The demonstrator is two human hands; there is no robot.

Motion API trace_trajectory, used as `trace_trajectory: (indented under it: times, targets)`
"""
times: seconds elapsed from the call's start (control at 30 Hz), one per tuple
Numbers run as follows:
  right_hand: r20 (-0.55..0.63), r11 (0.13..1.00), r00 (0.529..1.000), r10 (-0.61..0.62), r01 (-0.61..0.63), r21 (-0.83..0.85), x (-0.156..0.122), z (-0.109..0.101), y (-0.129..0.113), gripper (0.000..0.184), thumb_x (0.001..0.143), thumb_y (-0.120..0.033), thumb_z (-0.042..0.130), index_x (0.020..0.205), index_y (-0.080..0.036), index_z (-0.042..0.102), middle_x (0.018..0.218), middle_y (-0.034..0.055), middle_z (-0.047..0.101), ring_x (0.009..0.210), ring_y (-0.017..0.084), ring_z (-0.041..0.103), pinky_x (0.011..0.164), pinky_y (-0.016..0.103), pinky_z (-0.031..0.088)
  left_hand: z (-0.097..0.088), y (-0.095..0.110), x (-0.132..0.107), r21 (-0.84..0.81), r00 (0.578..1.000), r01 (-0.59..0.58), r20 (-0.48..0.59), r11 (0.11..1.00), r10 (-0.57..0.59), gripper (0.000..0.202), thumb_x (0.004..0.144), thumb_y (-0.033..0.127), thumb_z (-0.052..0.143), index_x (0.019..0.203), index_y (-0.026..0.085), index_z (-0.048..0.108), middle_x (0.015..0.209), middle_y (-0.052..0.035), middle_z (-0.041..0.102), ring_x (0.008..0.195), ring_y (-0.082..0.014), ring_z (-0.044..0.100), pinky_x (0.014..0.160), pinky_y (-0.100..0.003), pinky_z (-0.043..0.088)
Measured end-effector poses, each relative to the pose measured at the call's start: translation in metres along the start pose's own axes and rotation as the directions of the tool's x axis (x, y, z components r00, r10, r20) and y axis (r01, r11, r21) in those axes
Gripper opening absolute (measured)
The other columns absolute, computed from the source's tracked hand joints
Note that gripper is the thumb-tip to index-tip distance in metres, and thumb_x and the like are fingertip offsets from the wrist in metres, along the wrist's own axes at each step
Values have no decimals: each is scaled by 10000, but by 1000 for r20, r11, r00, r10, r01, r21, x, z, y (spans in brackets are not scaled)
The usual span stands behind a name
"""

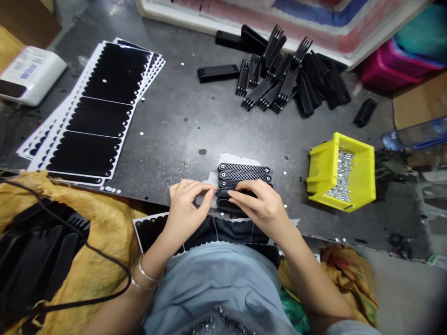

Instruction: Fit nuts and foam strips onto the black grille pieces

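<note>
Several slim black plastic strips (244,168) lie side by side at the table's front edge. The farther ones show a cross-hatched face and small bright metal rings at their ends. My left hand (188,202) is at their left ends, thumb and forefinger pinched together; whatever lies between the tips is too small to make out. Over the nearer strips is my right hand (261,204), its thumb and fingers closed on a smooth-topped black strip (223,192). Between me and the table edge lies a sheet of black stickers (199,232) with scalloped edges.
A yellow bin (359,184) of small shiny metal parts stands at right. Loose black plastic pieces (268,88) are heaped at the back. Stacked sticker sheets (96,116) and a white device (33,74) lie left. A yellow sack (104,237) of black parts, crossed by a cable, sits front left.
</note>
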State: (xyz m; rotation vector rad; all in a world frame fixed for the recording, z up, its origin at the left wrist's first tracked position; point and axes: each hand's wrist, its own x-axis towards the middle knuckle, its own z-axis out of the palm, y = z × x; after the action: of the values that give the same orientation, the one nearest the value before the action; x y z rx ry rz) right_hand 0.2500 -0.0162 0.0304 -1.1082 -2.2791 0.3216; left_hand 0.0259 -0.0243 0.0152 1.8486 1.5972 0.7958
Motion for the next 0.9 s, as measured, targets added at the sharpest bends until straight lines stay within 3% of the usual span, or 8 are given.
trace_trajectory:
  times: [0.2, 0.33, 0.47, 0.6, 0.7, 0.8, 0.9]
  targets:
    - [25, 999, 1000, 14, -15, 35, 5, 7, 0, 167, 1015, -253, 633, 1123, -214, 754, 1031, 97, 724, 914, 188, 656, 780, 339, 552, 5, -1, 9, -90, 998, 51, 45, 995, -47, 147, 961, 329, 640, 859, 284, 737, 915, 37, 784, 961, -213, 658, 1007, -433, 328]
    - [61, 998, 998, 32, -34, 46, 2, -2, 2, 191, 1013, -282, 634, 1150, -228, 756, 1068, 101, 706, 942, 199, 647, 813, 361, 555, 4, 0, 13, -111, 990, 104, 104, 988, -92, 149, 926, 347, 657, 813, 268, 712, 884, 31, 776, 948, -213, 646, 1028, -435, 326]
    - [98, 957, 976, 195, -211, 197, -13, -26, 14, 202, 1002, -248, 650, 1180, -216, 740, 1050, 83, 683, 926, 179, 660, 799, 339, 567, 2, -1, 16, -111, 986, 122, 132, 986, -107, 174, 911, 357, 652, 777, 255, 696, 874, 15, 779, 937, -219, 646, 1035, -446, 339]
    - [11, 891, 944, 328, -314, 329, -28, -34, 29, 100, 970, -227, 686, 1025, -216, 769, 936, 45, 702, 757, 143, 640, 634, 288, 528, 2, -2, 17, -121, 991, 88, 111, 989, -75, 176, 901, 354, 660, 761, 256, 699, 842, 11, 774, 898, -219, 653, 994, -434, 388]
    - [-26, 885, 946, 324, -294, 360, -30, -28, 35, 100, 970, -227, 680, 1007, -213, 772, 927, 43, 708, 746, 139, 639, 628, 289, 525, 2, -5, 18, -126, 993, 70, 100, 990, -58, 164, 897, 348, 668, 766, 258, 706, 831, 8, 773, 880, -215, 659, 933, -401, 436]
    - [11, 893, 964, 266, -250, 375, -26, -25, 38, 98, 976, -200, 669, 1009, -209, 760, 921, 36, 698, 789, 140, 648, 673, 288, 542, 2, -7, 21, -121, 994, 65, 99, 991, -53, 164, 897, 349, 671, 768, 254, 708, 837, 5, 777, 868, -211, 664, 901, -387, 459]
    - [-33, 948, 977, 211, -196, 249, -29, -34, 35, 113, 979, -191, 660, 1032, -213, 758, 929, 46, 641, 804, 154, 624, 695, 307, 547, -1, -3, 21, -59, 997, 25, 77, 998, -20, 167, 912, 331, 669, 770, 248, 702, 833, 4, 771, 861, -213, 663, 906, -400, 459]
